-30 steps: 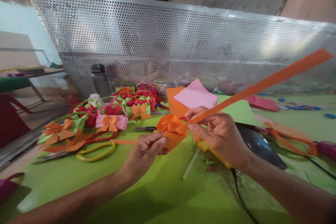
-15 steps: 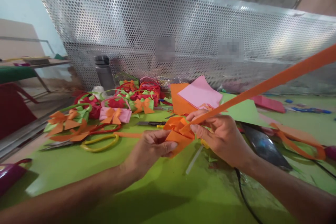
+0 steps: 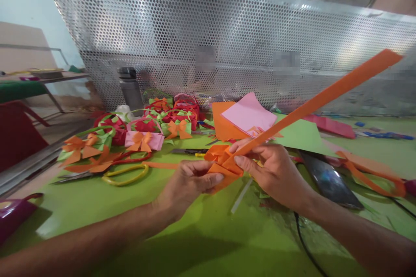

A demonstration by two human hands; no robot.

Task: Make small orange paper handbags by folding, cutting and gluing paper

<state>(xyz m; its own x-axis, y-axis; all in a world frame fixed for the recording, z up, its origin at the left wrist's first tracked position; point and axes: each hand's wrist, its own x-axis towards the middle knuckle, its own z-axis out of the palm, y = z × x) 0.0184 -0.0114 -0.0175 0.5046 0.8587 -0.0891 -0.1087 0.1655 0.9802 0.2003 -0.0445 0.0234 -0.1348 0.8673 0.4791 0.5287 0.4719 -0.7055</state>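
- Left hand pinches the folded orange paper bow from its left side, thumb and fingers closed on the paper; same pinch as half a second ago, hand barely shifted.
- Right hand grips the bow's right side, thumb and forefinger clamped on the near end of the long orange paper strip where it meets the bow.
- Strip runs up and to the right away from the grip; its far tip is now inside the picture, whereas half a second ago it ran off the right edge.
- Bow is held just above the green table cover, between both hands, about where it was a second ago.
- Just beyond the grip: stacked pink, orange and green paper sheets; black-handled scissors lie flat just behind the left-hand fingers.
- Left of the grip: cluster of finished paper baskets with bows, a yellow paper loop, a grey bottle further back.
- Right of the grip: dark phone flat on the cover, orange looped strip beyond it.
- Under the right hand: white glue stick, black cable trailing toward the near edge.
- Perforated metal screen stands behind everything, unchanged.
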